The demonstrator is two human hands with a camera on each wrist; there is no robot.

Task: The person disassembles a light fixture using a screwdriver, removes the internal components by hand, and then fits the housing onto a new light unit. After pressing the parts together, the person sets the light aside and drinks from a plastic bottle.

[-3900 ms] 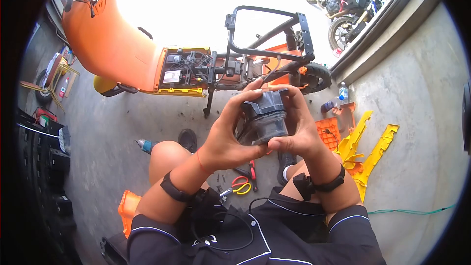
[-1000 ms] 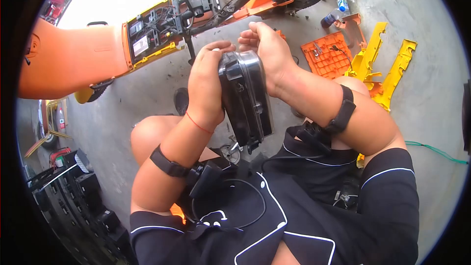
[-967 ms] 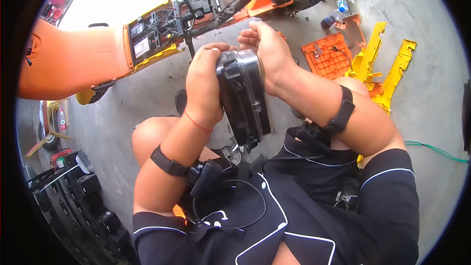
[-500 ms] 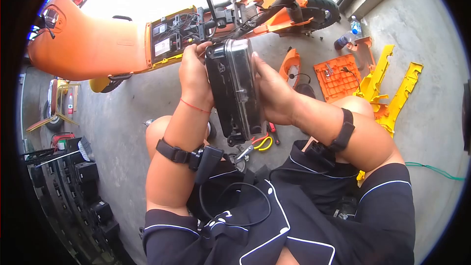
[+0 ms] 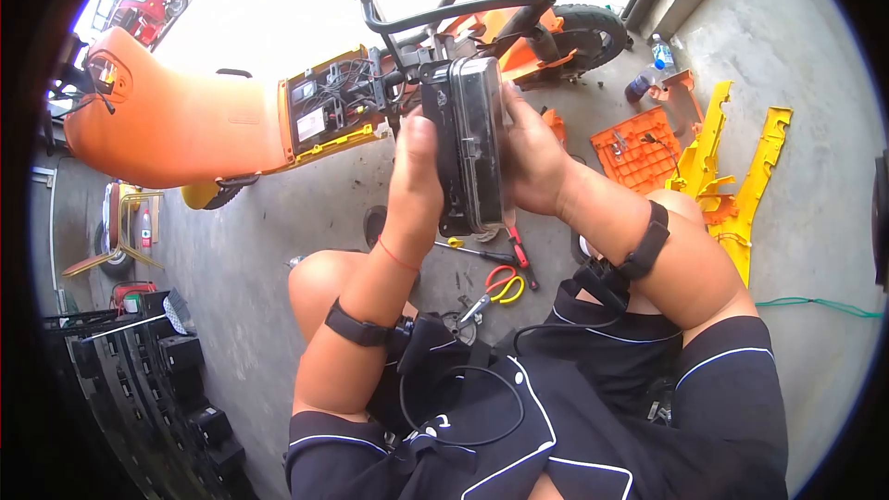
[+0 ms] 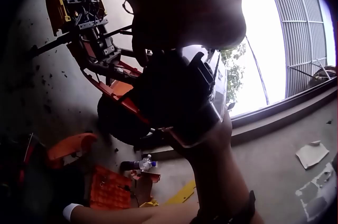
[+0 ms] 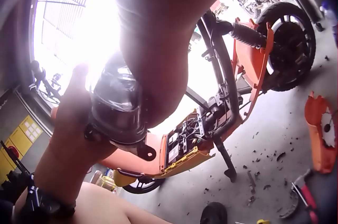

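Observation:
In the head view a black housing with a clear plastic cover [image 5: 470, 143] is held up edge-on between both hands, above the lap. My left hand [image 5: 419, 171] grips its dark back side, the thumb pointing up and the other fingers hidden behind it. Against the clear side, my right hand [image 5: 539, 156] holds it with the thumb near the upper edge; its other fingers are mostly out of sight. The right wrist view shows the housing's glossy cover [image 7: 117, 97] and a mounting tab with a hole [image 7: 150, 154]. In the left wrist view the housing [image 6: 174, 94] is mostly dark.
A partly stripped orange scooter [image 5: 185, 116] stands ahead, its wiring bay [image 5: 329, 102] exposed. On the floor lie scissors [image 5: 505, 285], a red-handled tool [image 5: 519, 245], an orange panel [image 5: 634, 143], yellow trim pieces [image 5: 761, 185] and bottles [image 5: 639, 85]. Black parts [image 5: 157, 389] line the left.
The housing was lower and farther back 1 second ago, my right hand loosely beside it. Now both hands hold it; since half a second ago it has shifted right and turned more edge-on.

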